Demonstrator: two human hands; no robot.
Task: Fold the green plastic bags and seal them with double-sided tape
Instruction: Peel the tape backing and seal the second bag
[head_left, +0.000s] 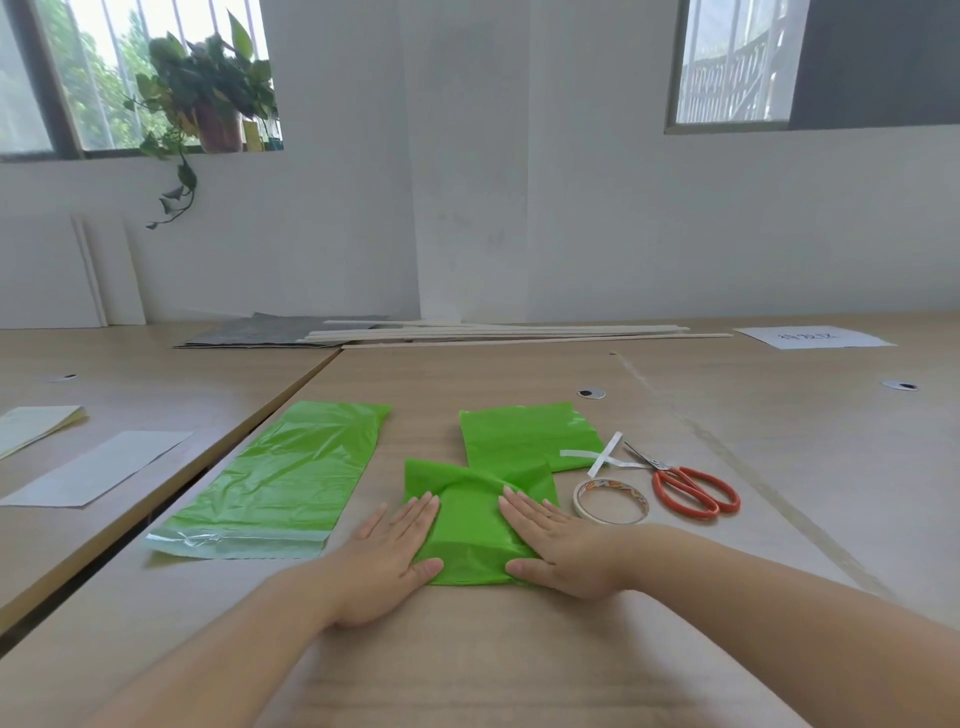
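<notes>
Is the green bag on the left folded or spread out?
Spread out. The left green bag lies flat at full length on the table, with no fold across it and its silvery end strip exposed.

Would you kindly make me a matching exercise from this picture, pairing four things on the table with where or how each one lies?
Things:
1. scissors
2. tape roll
3. long green bag
4. nearest folded bag

Places and states:
A. pressed flat under the left hand and the right hand
B. lies unfolded, left of both hands
C. orange handles, farthest to the right
D. lies flat between the nearest folded bag and the scissors

Pairs: 1-C, 2-D, 3-B, 4-A.
</notes>
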